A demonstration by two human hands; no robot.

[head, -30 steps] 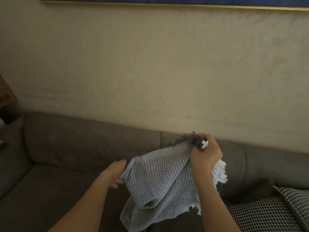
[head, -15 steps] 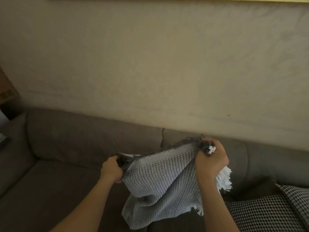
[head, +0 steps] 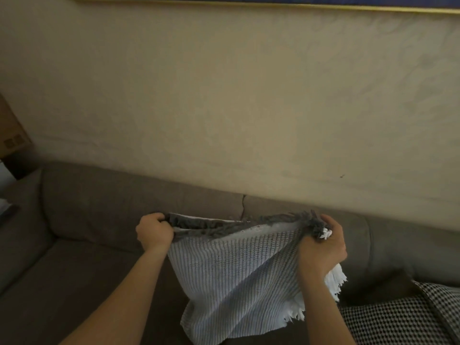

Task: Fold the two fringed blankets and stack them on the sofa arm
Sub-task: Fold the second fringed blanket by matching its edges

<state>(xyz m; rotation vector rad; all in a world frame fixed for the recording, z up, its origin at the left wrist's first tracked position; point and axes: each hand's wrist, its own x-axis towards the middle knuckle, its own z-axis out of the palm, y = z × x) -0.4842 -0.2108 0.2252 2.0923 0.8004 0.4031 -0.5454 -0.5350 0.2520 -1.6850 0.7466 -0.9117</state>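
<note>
View down a person's two bare forearms, which hold a fringed blanket (head: 236, 277) up in front of the backrest of a grey-brown sofa (head: 99, 207). The blanket is pale with fine dark stripes in a waffle-like weave. Its top edge is stretched level across the front of the sofa's backrest. The rest hangs in loose folds above the sofa's seat, not laid on it.

The left hand (head: 154, 232) is a closed fist, fingers curled round one upper corner. The right hand (head: 321, 247) is also clenched, fingers wrapped round the other upper corner, where a bunch of cloth is gathered. A dark fringe (head: 281, 219) runs along the taut top edge, and a white fringe (head: 336, 282) spills out below the right hand. It is not possible to tell whether this is one blanket doubled over or two held together.

A black-and-white houndstooth cushion (head: 398, 319) lies at the sofa's right end, near the hanging cloth. A plain beige wall (head: 249, 95) rises behind the sofa.

The cloth looks light, thin and very limp. It sags between the hands and is unlikely to hold a crease by itself. It seems neither fragile nor slippery, though the fringe threads could snag or slide through the fingers. The best hold is probably on the woven corners just inside the fringe, with the edge pulled taut while corners are brought together.
</note>
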